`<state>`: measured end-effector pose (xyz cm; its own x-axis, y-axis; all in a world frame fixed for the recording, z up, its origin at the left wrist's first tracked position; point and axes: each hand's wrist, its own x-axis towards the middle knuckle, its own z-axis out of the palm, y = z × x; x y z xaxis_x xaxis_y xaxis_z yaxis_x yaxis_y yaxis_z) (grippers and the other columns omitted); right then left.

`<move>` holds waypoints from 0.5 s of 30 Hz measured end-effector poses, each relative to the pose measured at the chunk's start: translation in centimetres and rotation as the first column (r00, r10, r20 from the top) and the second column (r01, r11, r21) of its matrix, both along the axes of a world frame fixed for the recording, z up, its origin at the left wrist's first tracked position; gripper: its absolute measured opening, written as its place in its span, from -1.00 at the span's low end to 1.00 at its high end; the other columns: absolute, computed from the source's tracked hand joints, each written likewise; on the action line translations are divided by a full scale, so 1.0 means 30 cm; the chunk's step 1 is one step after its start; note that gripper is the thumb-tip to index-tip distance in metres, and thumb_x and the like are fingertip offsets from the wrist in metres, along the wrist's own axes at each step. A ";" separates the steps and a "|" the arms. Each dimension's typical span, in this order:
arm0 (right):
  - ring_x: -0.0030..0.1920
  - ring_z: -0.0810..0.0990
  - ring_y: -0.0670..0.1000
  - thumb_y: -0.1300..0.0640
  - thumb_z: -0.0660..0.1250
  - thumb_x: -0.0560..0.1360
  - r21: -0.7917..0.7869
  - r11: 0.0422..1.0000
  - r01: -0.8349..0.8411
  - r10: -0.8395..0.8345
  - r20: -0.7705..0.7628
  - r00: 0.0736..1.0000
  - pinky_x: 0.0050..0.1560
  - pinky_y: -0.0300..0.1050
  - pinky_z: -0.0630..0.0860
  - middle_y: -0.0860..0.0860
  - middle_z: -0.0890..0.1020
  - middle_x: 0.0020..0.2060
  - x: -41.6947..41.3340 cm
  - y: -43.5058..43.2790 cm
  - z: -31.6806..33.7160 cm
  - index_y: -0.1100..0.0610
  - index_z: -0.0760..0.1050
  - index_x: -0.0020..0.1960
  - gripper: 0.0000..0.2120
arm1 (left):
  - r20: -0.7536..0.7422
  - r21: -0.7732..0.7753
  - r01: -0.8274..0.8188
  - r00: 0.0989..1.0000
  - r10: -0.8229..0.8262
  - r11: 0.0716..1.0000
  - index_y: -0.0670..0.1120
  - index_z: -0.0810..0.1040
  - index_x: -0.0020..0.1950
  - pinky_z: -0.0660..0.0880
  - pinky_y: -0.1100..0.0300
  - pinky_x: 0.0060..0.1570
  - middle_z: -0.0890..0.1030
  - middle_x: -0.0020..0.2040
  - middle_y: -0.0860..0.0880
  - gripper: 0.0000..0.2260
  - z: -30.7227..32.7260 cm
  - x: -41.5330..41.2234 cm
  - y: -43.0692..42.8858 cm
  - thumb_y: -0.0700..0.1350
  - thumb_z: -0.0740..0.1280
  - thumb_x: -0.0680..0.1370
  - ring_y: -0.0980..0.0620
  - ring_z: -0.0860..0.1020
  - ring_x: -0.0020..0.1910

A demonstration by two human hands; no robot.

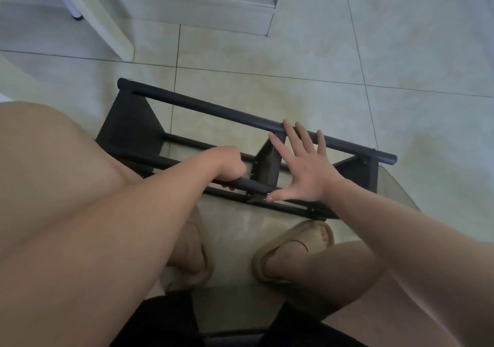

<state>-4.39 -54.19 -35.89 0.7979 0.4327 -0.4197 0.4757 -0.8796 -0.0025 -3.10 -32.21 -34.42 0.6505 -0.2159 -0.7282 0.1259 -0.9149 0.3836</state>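
Note:
A black metal rack frame [213, 111] lies on the tiled floor in front of my feet, with a long top tube, side panels and thin lower bars. My left hand [227, 163] grips a near black tube [248, 185] of the frame, fingers curled under it. My right hand [304, 165] is spread flat, fingers straight, over the middle upright panel [267, 159]. Its fingertips reach the top tube and its thumb touches a small bracket with a screw [258, 196] on the near bar.
My two feet in beige slippers [294, 247] stand just behind the frame, with my knees at both sides. A white chair leg [104, 18] and a low pale step [192, 7] lie further off on the beige floor tiles [401, 52].

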 end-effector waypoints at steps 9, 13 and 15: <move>0.62 -0.22 0.23 -0.76 -0.03 0.16 0.055 0.998 -0.012 0.007 0.096 0.995 0.49 0.49 -0.20 0.12 -0.25 0.63 -0.003 -0.010 -0.037 -0.08 -0.21 0.65 0.26 | 0.045 -0.212 0.004 0.999 0.006 0.977 0.02 0.74 -0.01 0.47 0.23 0.01 0.69 -0.10 0.07 -0.91 -0.099 0.038 -0.014 -0.09 0.48 0.51 0.03 0.62 -0.03; 0.62 -0.23 0.24 -0.75 -0.01 0.16 0.063 0.998 -0.006 0.000 0.088 0.996 0.48 0.50 -0.21 0.11 -0.27 0.63 -0.005 -0.010 -0.042 -0.09 -0.22 0.65 0.26 | 0.020 -0.248 0.003 1.000 0.002 0.969 0.09 0.67 -0.19 0.41 0.27 -0.15 0.64 -0.24 0.18 -0.90 -0.109 0.050 -0.015 -0.11 0.49 0.49 0.11 0.60 -0.15; 0.62 -0.23 0.24 -0.76 -0.02 0.16 0.059 0.998 -0.005 0.000 0.086 0.996 0.48 0.50 -0.22 0.11 -0.27 0.63 -0.007 -0.009 -0.042 -0.09 -0.22 0.65 0.26 | -0.020 -0.279 -0.040 0.999 0.035 0.959 0.09 0.64 -0.27 0.47 0.25 -0.13 0.66 -0.25 0.15 -0.81 -0.111 0.057 -0.018 -0.17 0.47 0.48 0.13 0.59 -0.21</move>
<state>-4.59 -54.46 -37.15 0.8285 0.4570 -0.3237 0.4790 -0.8777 -0.0133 -1.38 -32.75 -37.75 0.6517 -0.3877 -0.6519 0.1656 -0.7660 0.6211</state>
